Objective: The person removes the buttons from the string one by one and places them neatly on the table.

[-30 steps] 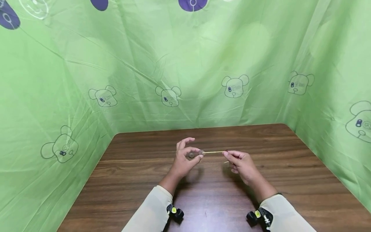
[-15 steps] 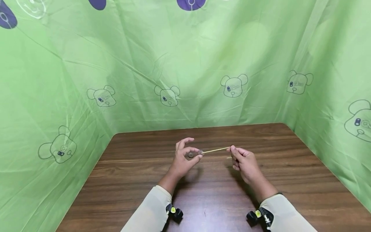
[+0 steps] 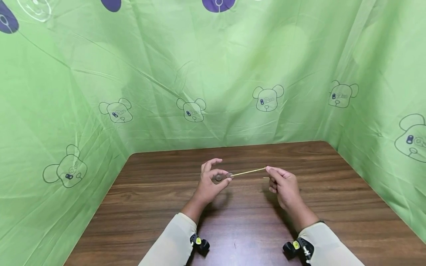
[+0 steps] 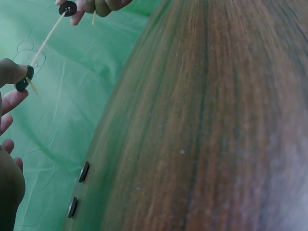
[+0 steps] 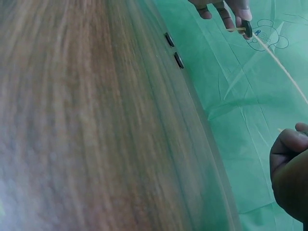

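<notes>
My left hand (image 3: 208, 184) pinches a dark round button (image 4: 24, 78) between thumb and index finger, its other fingers raised. A thin yellow string (image 3: 249, 171) runs taut from that button to my right hand (image 3: 287, 186), rising slightly to the right. A short string end sticks out past the left button. At my right fingertips is a second dark button (image 4: 68, 8), its holes facing the left wrist camera, pinched with the string running from it. A loose string tail (image 4: 94, 18) shows below the right fingers. Both hands are raised above the table.
Two more dark buttons lie on the table near its far edge, a nearer button (image 4: 72, 207) and another button (image 4: 84, 172) beside it. The brown wood-grain table (image 3: 159, 207) is enclosed by green cloth (image 3: 226, 74) behind and at both sides.
My right hand has moved to the right and slightly up, and the string stretch between the hands has lengthened. The left hand has stayed nearly in place, still pinching its button.
</notes>
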A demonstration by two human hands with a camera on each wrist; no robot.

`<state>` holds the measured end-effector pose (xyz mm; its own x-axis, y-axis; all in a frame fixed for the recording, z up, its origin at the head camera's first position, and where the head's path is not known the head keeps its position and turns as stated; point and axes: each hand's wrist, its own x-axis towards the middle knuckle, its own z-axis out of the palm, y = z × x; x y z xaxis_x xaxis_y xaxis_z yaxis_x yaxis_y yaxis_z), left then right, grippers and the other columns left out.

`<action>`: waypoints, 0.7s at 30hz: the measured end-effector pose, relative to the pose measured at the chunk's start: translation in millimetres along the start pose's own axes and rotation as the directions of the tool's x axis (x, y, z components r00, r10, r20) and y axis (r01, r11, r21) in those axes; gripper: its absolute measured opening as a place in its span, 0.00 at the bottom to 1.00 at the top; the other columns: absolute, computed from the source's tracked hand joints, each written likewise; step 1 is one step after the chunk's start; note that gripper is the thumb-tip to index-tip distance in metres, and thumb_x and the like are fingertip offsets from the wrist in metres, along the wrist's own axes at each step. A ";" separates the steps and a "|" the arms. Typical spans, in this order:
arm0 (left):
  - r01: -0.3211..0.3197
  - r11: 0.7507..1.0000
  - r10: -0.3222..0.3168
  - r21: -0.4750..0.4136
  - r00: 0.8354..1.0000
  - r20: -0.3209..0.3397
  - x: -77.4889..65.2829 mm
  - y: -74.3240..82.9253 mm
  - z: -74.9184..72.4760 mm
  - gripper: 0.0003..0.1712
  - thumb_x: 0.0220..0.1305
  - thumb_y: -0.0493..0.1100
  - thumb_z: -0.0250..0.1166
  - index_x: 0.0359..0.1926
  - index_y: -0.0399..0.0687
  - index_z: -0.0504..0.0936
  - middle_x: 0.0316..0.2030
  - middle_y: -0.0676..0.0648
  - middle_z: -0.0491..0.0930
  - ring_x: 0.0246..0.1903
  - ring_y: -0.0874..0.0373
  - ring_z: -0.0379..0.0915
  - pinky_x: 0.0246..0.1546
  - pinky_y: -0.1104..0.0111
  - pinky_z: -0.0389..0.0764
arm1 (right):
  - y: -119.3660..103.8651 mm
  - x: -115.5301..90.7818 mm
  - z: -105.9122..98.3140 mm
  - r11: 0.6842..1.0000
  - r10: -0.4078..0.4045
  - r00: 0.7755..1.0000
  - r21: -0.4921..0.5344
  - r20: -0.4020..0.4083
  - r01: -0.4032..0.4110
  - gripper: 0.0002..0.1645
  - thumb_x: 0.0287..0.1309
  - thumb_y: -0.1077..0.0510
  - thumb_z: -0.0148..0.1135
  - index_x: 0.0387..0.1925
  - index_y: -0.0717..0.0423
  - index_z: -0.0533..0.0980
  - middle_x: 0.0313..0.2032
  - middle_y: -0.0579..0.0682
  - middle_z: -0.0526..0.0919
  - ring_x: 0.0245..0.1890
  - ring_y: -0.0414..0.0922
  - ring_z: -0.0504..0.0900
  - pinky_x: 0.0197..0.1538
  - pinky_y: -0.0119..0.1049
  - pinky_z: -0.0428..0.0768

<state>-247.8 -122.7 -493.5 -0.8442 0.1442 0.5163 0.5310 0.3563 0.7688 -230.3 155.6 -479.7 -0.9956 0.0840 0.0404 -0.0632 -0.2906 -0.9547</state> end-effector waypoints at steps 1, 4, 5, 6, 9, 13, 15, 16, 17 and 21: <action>0.000 1.000 0.000 0.001 1.000 0.001 -0.2 0.5 -0.1 0.07 0.59 0.37 0.81 0.39 0.44 0.93 0.71 0.47 0.75 0.76 0.44 0.58 0.74 0.40 0.63 | 0.3 0.2 0.1 1.000 -0.008 1.000 -0.006 -0.004 0.008 0.16 0.77 0.59 0.66 0.31 0.41 0.90 0.20 0.38 0.69 0.18 0.33 0.63 0.24 0.25 0.65; -0.001 1.000 0.001 0.009 1.000 0.003 -0.7 1.8 -0.1 0.07 0.59 0.38 0.81 0.39 0.44 0.93 0.71 0.47 0.76 0.76 0.44 0.58 0.74 0.42 0.63 | 1.2 0.2 0.7 0.999 -0.029 0.999 -0.032 -0.024 0.029 0.16 0.77 0.61 0.66 0.33 0.41 0.91 0.19 0.38 0.70 0.17 0.33 0.64 0.23 0.26 0.66; 0.000 1.000 0.000 0.008 1.000 0.004 -0.9 2.2 -0.1 0.07 0.60 0.38 0.81 0.39 0.44 0.93 0.71 0.48 0.75 0.76 0.44 0.58 0.74 0.42 0.63 | 1.1 0.0 1.1 0.998 -0.038 0.999 -0.041 -0.032 0.037 0.16 0.76 0.61 0.66 0.33 0.41 0.91 0.19 0.38 0.70 0.17 0.33 0.64 0.23 0.26 0.66; 0.003 1.000 -0.003 0.007 1.000 0.006 -1.0 2.7 -0.1 0.07 0.60 0.38 0.81 0.39 0.44 0.93 0.71 0.48 0.75 0.76 0.44 0.58 0.74 0.42 0.63 | 1.1 -0.2 1.3 0.998 -0.045 0.998 -0.050 -0.038 0.044 0.16 0.76 0.61 0.66 0.33 0.41 0.91 0.18 0.38 0.70 0.17 0.33 0.64 0.22 0.26 0.66; 0.013 1.000 -0.013 0.001 1.000 0.011 -1.1 2.7 -0.1 0.06 0.60 0.38 0.81 0.39 0.47 0.93 0.71 0.48 0.75 0.76 0.44 0.58 0.74 0.41 0.64 | 1.2 -0.6 2.7 0.996 -0.064 0.996 -0.060 -0.059 0.061 0.14 0.74 0.61 0.69 0.31 0.43 0.91 0.17 0.38 0.70 0.16 0.33 0.64 0.21 0.27 0.66; 0.022 1.000 -0.022 0.004 1.000 0.012 0.5 2.1 -0.2 0.06 0.61 0.39 0.81 0.39 0.48 0.93 0.71 0.49 0.75 0.77 0.45 0.57 0.75 0.43 0.64 | 0.9 -0.6 3.6 0.995 -0.074 0.994 -0.074 -0.078 0.068 0.12 0.71 0.60 0.73 0.29 0.46 0.91 0.18 0.38 0.74 0.15 0.34 0.64 0.21 0.28 0.65; 0.017 1.000 -0.017 0.013 1.000 0.002 1.5 1.2 -0.4 0.06 0.60 0.39 0.81 0.38 0.48 0.94 0.71 0.49 0.76 0.76 0.45 0.58 0.75 0.45 0.63 | 0.8 -0.3 3.2 0.994 -0.078 0.993 -0.089 -0.088 0.071 0.11 0.70 0.61 0.74 0.29 0.46 0.91 0.18 0.38 0.77 0.15 0.34 0.64 0.20 0.28 0.66; 0.015 1.000 -0.015 0.017 1.000 -0.006 1.8 1.0 -0.7 0.06 0.60 0.39 0.81 0.38 0.48 0.94 0.70 0.48 0.76 0.76 0.44 0.58 0.75 0.45 0.63 | 0.7 0.0 2.9 0.993 -0.084 0.992 -0.092 -0.094 0.075 0.11 0.69 0.61 0.74 0.30 0.47 0.92 0.18 0.38 0.78 0.15 0.34 0.64 0.20 0.28 0.66; 0.016 1.000 -0.016 0.017 1.000 -0.011 2.0 0.4 -1.1 0.06 0.60 0.39 0.81 0.38 0.47 0.94 0.70 0.48 0.76 0.76 0.44 0.58 0.75 0.45 0.63 | 0.7 0.4 2.3 0.992 -0.090 0.991 -0.094 -0.099 0.081 0.10 0.69 0.61 0.74 0.30 0.48 0.92 0.18 0.38 0.79 0.14 0.34 0.65 0.20 0.28 0.67; 0.027 1.000 -0.026 0.017 0.999 -0.019 3.1 -2.5 -2.6 0.06 0.60 0.39 0.81 0.38 0.45 0.94 0.70 0.42 0.76 0.76 0.43 0.58 0.75 0.46 0.63 | 0.0 2.8 -1.0 0.987 -0.124 0.986 -0.117 -0.111 0.111 0.07 0.68 0.62 0.74 0.31 0.54 0.92 0.16 0.39 0.77 0.14 0.33 0.65 0.19 0.30 0.68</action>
<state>-251.5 -125.5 -492.8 -0.8563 0.1170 0.5031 0.5071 0.3756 0.7758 -232.9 156.8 -479.8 -0.9663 0.2246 0.1254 -0.1648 -0.1661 -0.9722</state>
